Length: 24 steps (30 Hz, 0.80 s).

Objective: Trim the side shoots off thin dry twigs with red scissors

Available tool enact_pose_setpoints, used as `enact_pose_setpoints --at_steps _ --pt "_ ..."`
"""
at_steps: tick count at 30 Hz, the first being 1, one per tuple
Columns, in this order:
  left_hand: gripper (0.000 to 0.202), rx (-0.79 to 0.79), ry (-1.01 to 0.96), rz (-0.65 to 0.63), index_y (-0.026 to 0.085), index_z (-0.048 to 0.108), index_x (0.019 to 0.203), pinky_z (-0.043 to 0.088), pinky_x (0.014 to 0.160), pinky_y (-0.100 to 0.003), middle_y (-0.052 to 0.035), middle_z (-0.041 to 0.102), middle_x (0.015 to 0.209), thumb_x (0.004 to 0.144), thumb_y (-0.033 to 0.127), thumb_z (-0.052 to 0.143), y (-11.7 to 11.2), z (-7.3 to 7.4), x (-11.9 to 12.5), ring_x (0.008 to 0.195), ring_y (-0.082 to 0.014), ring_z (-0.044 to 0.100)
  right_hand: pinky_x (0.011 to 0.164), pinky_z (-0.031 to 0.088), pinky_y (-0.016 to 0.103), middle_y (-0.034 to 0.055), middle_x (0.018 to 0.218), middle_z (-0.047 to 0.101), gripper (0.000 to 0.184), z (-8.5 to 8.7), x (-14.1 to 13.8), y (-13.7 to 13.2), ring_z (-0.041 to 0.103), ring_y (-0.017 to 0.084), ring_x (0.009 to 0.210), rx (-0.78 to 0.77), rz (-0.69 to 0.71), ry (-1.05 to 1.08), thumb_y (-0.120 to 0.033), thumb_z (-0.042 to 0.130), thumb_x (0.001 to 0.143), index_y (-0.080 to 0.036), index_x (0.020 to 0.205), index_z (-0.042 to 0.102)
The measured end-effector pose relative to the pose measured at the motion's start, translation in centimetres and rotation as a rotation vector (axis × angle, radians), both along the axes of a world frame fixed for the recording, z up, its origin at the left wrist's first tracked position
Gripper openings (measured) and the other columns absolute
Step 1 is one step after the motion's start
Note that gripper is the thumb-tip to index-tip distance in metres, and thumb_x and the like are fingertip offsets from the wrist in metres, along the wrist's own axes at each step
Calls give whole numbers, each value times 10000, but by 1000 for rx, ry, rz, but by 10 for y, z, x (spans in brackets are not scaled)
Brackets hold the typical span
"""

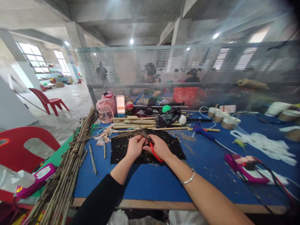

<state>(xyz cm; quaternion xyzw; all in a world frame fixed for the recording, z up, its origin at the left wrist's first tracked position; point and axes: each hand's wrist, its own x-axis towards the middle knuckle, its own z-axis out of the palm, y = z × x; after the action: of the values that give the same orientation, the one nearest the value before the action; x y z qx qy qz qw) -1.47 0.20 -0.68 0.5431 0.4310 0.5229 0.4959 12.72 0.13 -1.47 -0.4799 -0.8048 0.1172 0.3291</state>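
Note:
My right hand [159, 146] is closed around red-handled scissors [154, 152], whose dark blades point up and to the left. Close beside it, my left hand [136, 145] has its thumb and fingers pinched together near the blades. Whatever thin piece sits in that pinch is too small to make out. Both hands are over a black cloth [119, 153] strewn with small plant scraps. Several thin brown twigs [125, 134] lie at the cloth's far edge, just beyond my left hand.
Long dry stalks [67, 165] run along the table's left side. Cut sticks [133, 122] lie behind the cloth. A blue glue gun [202, 131], a purple power strip [246, 172] and white cups [231, 122] are to the right. A perforated metal screen [131, 72] stands behind, with people beyond.

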Motion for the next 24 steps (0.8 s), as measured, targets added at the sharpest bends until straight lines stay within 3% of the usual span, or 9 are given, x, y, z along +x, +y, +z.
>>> enact_pose_setpoints --at_steps 2,6,13,18,24 --pt "171 8 -21 -6 129 685 807 473 623 -224 -42 684 733 729 199 550 0 -2 0 647 -134 601 733 435 293 53 911 615 421 -1 0 0 572 185 835 -22 -11 26 -470 627 714 -206 1028 533" --pt "221 -19 1 -40 126 687 836 442 532 -222 -38 673 695 720 284 584 0 -6 1 573 -132 574 715 441 297 60 924 612 430 -2 0 1 580 192 826 -45 -62 9 -467 626 711 -208 1042 533" --pt "196 -9 4 -81 121 681 777 448 570 -234 -42 668 689 716 280 584 -1 -5 2 599 -140 580 822 419 352 107 1011 590 561 2 2 2 548 235 950 34 -14 -23 -452 692 641 -167 1087 507" --pt "220 16 84 -60 128 674 728 374 460 -205 -21 633 606 726 325 578 -2 -5 0 478 -101 499 742 436 308 65 900 614 405 4 2 3 572 204 836 -22 11 4 -439 671 673 -188 967 551" --pt "232 -49 16 -62 134 670 785 317 381 -184 -1 597 575 724 337 576 -3 -4 3 384 -59 399 666 436 258 44 874 656 321 4 4 3 616 185 770 -106 30 23 -440 609 733 -217 961 570"
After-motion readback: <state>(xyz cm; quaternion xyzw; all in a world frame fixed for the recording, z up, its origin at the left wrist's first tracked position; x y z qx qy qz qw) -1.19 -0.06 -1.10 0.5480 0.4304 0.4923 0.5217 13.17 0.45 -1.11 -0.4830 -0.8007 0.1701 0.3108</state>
